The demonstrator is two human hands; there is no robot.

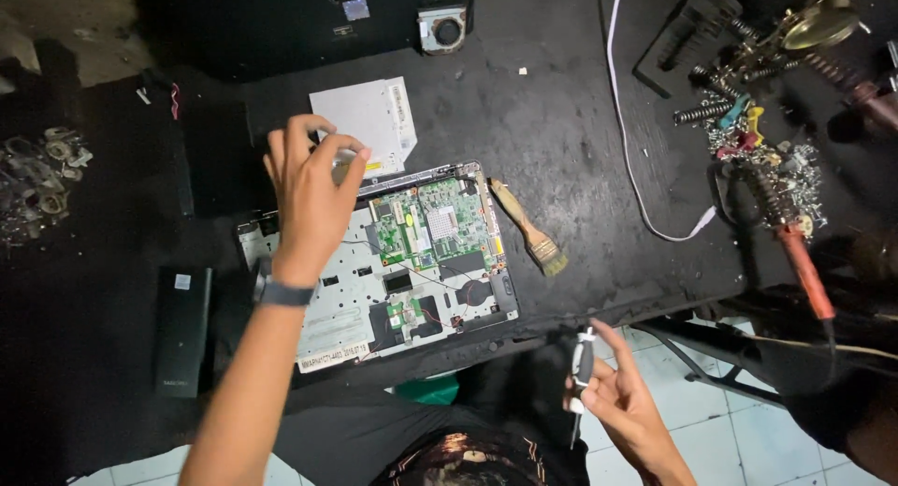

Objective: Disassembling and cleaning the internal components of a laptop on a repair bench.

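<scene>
Left hand pinches a small silvery part above the opened laptop near the worktop's front edge; right hand grips a screwdriver. The exposed board looks fragile, so the laptop is best held by its rigid edges.

You can see a paintbrush lying just beside the open computer. A flat silver disc drive sits behind it, and a small round fan lies farther back. A white cable runs across the black table. A red-handled soldering iron lies on your right.
</scene>
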